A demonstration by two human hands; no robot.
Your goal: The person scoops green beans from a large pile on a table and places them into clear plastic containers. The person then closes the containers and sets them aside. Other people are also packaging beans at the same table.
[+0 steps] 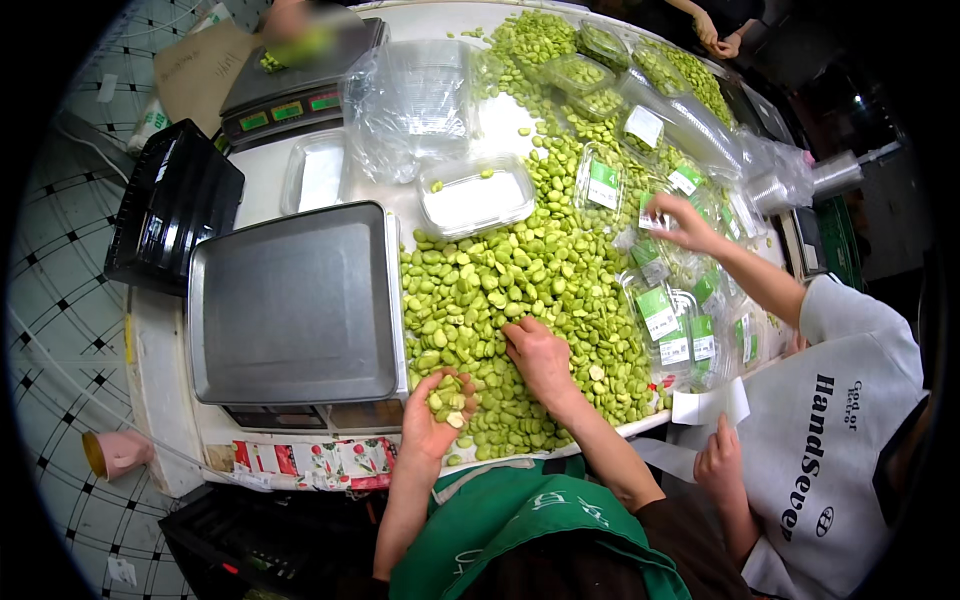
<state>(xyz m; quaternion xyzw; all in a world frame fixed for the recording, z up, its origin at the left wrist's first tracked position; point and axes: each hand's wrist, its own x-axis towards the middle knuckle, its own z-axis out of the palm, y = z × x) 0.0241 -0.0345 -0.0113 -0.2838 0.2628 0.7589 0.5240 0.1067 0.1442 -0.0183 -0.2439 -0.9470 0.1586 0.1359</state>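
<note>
A broad pile of shelled green broad beans [525, 277] covers the tabletop before me. My left hand [431, 420] is cupped palm-up at the pile's near left edge, holding a small handful of beans [448, 399]. Bent down into the middle of the pile is my right hand [541, 360], its fingertips touching the beans. Whether it pinches one is hidden. Left of the pile, a weighing scale carries a bare metal tray [296, 304]. Past the pile lies an open clear plastic container [476, 196] with a few beans in it.
On the right, a co-worker's hand [679, 221] reaches over labelled clear packs [660, 315]; their other hand [721, 457] is near white paper [709, 405]. A bag of stacked containers [420, 97], a second scale [300, 82] and black crates [176, 206] stand farther left.
</note>
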